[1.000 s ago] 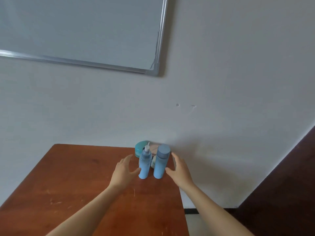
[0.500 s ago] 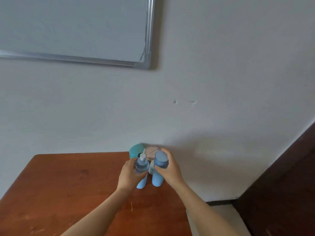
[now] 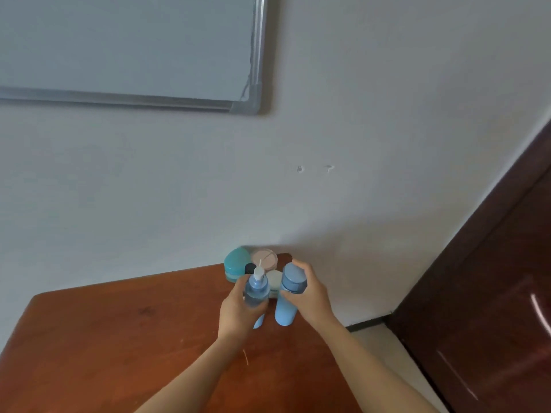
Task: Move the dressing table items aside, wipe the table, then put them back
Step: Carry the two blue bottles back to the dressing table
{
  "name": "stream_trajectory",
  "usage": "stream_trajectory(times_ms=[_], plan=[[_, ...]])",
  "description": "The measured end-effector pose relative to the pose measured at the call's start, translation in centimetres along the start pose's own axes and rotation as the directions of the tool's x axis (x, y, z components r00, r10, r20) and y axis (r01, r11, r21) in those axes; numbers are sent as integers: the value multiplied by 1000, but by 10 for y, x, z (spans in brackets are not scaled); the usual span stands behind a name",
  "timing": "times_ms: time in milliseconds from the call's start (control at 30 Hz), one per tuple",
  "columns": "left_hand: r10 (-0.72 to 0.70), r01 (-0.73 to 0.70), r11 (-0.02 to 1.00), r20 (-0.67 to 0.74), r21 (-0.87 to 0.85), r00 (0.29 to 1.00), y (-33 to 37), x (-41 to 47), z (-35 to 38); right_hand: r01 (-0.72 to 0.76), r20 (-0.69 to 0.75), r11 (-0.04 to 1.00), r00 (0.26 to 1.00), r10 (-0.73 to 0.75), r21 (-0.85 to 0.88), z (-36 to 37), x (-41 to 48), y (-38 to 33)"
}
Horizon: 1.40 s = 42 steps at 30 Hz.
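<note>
- Now the left grip [image 3: 238, 311] curls round the spray bottle [image 3: 256, 289] and the right grip [image 3: 313, 299] round the capped bottle [image 3: 290, 293], likely to clear both together.
- Both are upright at the counter's [image 3: 119, 338] far corner, with jars [image 3: 235, 263] just behind.

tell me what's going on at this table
A person is at a wooden table set against a wall, with each hand round a bottle. The left hand grips a blue pump bottle and the right hand grips a blue capped bottle. Whether the bottles have left the tabletop cannot be told. Behind them, by the wall, sit a teal case, a pink compact and a white jar.
</note>
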State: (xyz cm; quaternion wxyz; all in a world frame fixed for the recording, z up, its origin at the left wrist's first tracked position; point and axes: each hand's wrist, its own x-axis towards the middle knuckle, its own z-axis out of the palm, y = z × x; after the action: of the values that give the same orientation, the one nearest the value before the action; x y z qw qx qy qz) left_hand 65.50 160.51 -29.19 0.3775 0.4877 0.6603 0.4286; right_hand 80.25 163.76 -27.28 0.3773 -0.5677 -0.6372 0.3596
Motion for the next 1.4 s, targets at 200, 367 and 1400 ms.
stream_trajectory(times_ms=[200,367,1400], plan=[[112,-111,994,110,-12,988,18,-12,-16,-60,-149,997,987,66,46,-40,-39,-13],[320,-300,948,301,-110,899,56,-23,-5,-102,-345,994,935,87,-25,-92,-95,-41],[465,-282,818,865,-502,-190,146,-639,221,-538,-986,828,-29,166,155,-258,-812,-82]])
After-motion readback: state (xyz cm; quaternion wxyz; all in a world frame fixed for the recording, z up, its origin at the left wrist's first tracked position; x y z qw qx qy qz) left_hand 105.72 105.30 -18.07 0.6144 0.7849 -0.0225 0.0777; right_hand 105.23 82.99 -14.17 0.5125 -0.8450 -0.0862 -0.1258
